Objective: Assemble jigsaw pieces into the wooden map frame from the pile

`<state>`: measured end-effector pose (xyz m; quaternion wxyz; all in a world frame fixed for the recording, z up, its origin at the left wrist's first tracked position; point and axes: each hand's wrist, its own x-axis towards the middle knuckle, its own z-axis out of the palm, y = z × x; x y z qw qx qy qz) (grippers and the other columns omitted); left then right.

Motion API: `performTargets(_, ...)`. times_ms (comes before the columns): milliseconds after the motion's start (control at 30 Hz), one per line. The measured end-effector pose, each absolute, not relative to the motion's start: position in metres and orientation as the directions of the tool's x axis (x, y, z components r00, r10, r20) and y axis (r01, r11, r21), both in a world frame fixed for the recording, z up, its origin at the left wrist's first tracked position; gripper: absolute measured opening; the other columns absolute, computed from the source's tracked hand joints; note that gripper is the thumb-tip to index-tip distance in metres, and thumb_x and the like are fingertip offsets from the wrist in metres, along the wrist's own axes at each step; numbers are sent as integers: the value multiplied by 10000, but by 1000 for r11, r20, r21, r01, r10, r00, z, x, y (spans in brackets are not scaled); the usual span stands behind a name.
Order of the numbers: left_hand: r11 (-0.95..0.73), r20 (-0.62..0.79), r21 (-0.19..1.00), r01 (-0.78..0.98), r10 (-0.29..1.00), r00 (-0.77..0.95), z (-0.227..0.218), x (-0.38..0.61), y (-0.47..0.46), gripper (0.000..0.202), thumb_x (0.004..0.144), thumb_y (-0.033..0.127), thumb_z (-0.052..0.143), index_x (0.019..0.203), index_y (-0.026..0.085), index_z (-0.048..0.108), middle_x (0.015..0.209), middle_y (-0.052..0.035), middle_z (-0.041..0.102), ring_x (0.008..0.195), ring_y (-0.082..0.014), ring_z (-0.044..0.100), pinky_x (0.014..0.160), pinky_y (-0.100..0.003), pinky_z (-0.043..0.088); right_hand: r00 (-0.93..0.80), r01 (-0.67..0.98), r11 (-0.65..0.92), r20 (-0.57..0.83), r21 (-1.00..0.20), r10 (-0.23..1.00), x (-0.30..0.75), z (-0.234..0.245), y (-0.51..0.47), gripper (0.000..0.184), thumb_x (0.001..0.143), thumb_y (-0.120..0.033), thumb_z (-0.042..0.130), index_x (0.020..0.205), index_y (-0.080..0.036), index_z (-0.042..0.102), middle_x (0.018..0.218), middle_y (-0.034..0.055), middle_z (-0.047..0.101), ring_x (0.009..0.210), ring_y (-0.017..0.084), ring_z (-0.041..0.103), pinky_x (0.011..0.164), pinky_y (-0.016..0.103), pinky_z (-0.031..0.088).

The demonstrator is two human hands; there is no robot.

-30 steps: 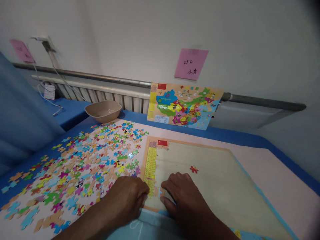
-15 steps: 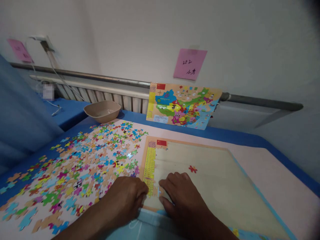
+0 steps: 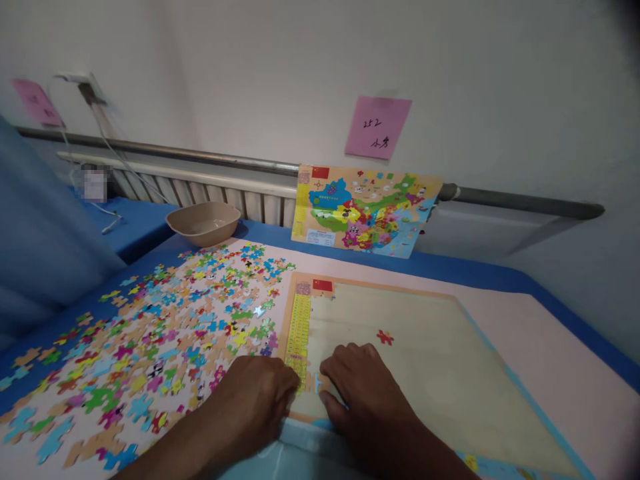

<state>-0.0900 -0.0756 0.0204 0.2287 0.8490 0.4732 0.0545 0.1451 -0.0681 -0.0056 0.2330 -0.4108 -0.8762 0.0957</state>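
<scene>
A wooden puzzle tray [image 3: 450, 353] lies on the table with a yellow strip of fitted pieces [image 3: 299, 327] along its left edge. Both hands rest at the tray's near left corner. My left hand [image 3: 255, 393] is curled with its fingers closed against the tray's edge. My right hand [image 3: 357, 383] has its fingers bent and pressed down on a small piece [image 3: 317, 383] in the corner. One red piece [image 3: 385, 337] lies alone inside the tray. Several colourful loose pieces [image 3: 165, 333] are spread to the left.
A coloured map picture [image 3: 365, 210] leans against the radiator at the back. A beige bowl [image 3: 203, 222] stands at the back left. A pink note [image 3: 378, 127] is stuck on the wall. Blue cloth [image 3: 35, 247] hangs at the left.
Both hands stay at the tray's near left corner, with only a slight shift of the view.
</scene>
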Motion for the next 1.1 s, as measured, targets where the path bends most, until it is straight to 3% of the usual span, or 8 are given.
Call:
performTargets(400,-447,-149,434,782,820,552,25,-90,-75,178,887,119,525,736,212,523,775,0,658,717,-181,590,615,-326,258,-568,726,602,204,-331,797,145,8,-66,234,804,-149,869,878,-202,653,922,11,593,875,227,482,808,396,268)
performTargets(733,-468,-119,423,776,820,560,21,-90,-75,169,856,97,525,728,207,514,747,11,637,684,-164,574,600,-310,236,-558,731,583,181,-354,810,137,2,-61,221,812,-167,883,890,-204,679,924,19,623,873,227,495,810,390,266)
performTargets(1100,-494,-151,335,802,812,563,20,-90,-75,118,836,117,555,784,220,580,786,-7,656,695,-179,575,595,-333,195,-597,679,675,318,-290,737,141,-5,-64,293,771,-178,930,865,-206,654,883,6,605,840,227,475,780,384,259)
